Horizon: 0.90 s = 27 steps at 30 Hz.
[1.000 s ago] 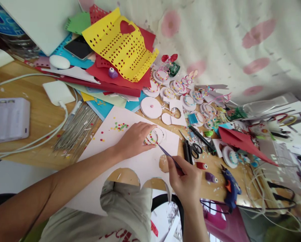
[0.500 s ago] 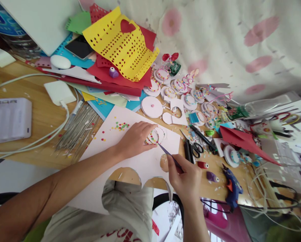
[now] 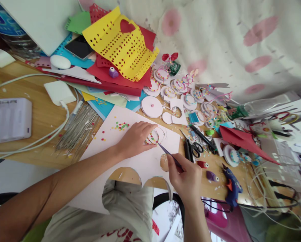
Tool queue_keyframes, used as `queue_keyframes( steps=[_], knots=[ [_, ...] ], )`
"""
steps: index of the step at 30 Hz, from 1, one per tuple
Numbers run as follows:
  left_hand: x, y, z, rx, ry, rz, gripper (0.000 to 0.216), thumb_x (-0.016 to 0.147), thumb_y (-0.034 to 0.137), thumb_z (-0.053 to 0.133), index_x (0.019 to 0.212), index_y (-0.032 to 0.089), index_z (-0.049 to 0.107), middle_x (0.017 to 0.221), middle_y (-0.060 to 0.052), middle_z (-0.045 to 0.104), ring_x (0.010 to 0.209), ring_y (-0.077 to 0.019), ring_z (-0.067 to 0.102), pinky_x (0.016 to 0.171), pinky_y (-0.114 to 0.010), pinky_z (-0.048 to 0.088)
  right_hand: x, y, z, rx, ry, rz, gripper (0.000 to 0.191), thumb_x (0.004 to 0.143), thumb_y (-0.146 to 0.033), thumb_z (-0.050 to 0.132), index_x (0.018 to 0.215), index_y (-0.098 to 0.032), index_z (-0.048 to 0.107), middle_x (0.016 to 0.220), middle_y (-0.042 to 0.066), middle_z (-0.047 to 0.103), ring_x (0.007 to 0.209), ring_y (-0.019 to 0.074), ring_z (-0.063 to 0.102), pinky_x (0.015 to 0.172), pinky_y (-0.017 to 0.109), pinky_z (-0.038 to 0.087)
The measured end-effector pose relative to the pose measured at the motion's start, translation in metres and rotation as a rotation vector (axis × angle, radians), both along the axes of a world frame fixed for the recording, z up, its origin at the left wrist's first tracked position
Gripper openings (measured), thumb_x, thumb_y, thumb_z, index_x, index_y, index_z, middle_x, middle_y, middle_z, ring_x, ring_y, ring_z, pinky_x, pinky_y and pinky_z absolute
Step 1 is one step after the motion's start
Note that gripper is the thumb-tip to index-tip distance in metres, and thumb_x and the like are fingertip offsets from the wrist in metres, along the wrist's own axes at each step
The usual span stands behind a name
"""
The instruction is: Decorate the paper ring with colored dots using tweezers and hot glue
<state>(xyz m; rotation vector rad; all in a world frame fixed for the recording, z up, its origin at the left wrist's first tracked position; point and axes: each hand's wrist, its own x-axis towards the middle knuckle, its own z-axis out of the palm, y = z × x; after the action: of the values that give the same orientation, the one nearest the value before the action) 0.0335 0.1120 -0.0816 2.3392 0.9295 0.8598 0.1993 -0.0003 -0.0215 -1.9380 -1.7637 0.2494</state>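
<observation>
Fingers of the left hand, nearer, stand parted around the left side of a thin dotted ring over white paper, grip unclear, while a dark slim tool, clamped by the right hand, slants up-left to the ring's near-right edge.

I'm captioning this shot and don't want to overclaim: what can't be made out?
In the head view:
Thin round ring with coloured dots: partly hidden by the left hand.
Slim dark purple pointed tool: grip hidden by the right hand; whether its tip holds anything is too small to tell.
Clear blue-labelled plastic bottle: cut off by the left edge.
</observation>
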Motion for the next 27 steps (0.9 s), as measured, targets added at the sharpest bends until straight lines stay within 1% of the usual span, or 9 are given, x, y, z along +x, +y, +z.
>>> queue_keyframes(
  steps=[8, 11, 15, 19, 22, 27],
  knots=[
    [0.000, 0.001, 0.000, -0.012, 0.002, 0.009, 0.057, 0.084, 0.036, 0.073, 0.130, 0.010, 0.052, 0.125, -0.016, 0.065, 0.114, -0.0315, 0.058, 0.097, -0.044, 0.045, 0.006, -0.006, 0.006, -0.022, 0.015, -0.051, 0.036, 0.093, -0.041, 0.053, 0.068, -0.017, 0.062, 0.046, -0.006, 0.038, 0.042, 0.0075, 0.034, 0.046, 0.024, 0.022],
    [0.000, 0.001, 0.000, -0.018, 0.002, 0.016, 0.056, 0.084, 0.035, 0.074, 0.130, 0.011, 0.052, 0.124, -0.015, 0.065, 0.114, -0.0315, 0.059, 0.097, -0.044, 0.045, 0.008, -0.008, 0.005, -0.019, 0.058, -0.068, 0.036, 0.093, -0.041, 0.054, 0.068, -0.016, 0.063, 0.046, -0.006, 0.037, 0.041, 0.0070, 0.033, 0.046, 0.024, 0.022],
    [0.001, 0.000, -0.001, -0.001, -0.011, 0.019, 0.057, 0.083, 0.035, 0.075, 0.129, 0.011, 0.052, 0.124, -0.015, 0.066, 0.114, -0.0313, 0.059, 0.097, -0.044, 0.046, 0.009, -0.005, -0.002, -0.077, 0.126, -0.050, 0.039, 0.093, -0.043, 0.053, 0.066, -0.016, 0.060, 0.048, -0.006, 0.035, 0.043, 0.0072, 0.033, 0.046, 0.024, 0.021],
    [0.000, 0.000, -0.001, 0.003, -0.017, 0.011, 0.056, 0.083, 0.034, 0.075, 0.129, 0.010, 0.052, 0.124, -0.015, 0.066, 0.114, -0.0312, 0.060, 0.096, -0.044, 0.047, 0.012, 0.001, -0.012, -0.120, 0.186, -0.009, 0.038, 0.094, -0.043, 0.052, 0.068, -0.016, 0.061, 0.049, -0.006, 0.035, 0.045, 0.0070, 0.032, 0.046, 0.023, 0.021],
    [0.000, 0.000, -0.001, 0.002, -0.017, 0.011, 0.057, 0.082, 0.034, 0.075, 0.128, 0.010, 0.053, 0.124, -0.015, 0.066, 0.114, -0.0311, 0.060, 0.096, -0.044, 0.047, 0.015, 0.004, -0.017, -0.125, 0.237, 0.022, 0.038, 0.094, -0.043, 0.053, 0.069, -0.015, 0.061, 0.051, -0.006, 0.036, 0.045, 0.0069, 0.031, 0.046, 0.023, 0.023],
    [0.000, 0.000, -0.002, 0.003, -0.017, 0.013, 0.056, 0.083, 0.034, 0.075, 0.128, 0.010, 0.053, 0.124, -0.015, 0.067, 0.113, -0.0305, 0.060, 0.095, -0.044, 0.047, 0.017, 0.006, -0.019, -0.104, 0.274, 0.044, 0.039, 0.094, -0.042, 0.053, 0.066, -0.016, 0.058, 0.051, -0.006, 0.036, 0.046, 0.0068, 0.030, 0.045, 0.023, 0.022]
  ],
)
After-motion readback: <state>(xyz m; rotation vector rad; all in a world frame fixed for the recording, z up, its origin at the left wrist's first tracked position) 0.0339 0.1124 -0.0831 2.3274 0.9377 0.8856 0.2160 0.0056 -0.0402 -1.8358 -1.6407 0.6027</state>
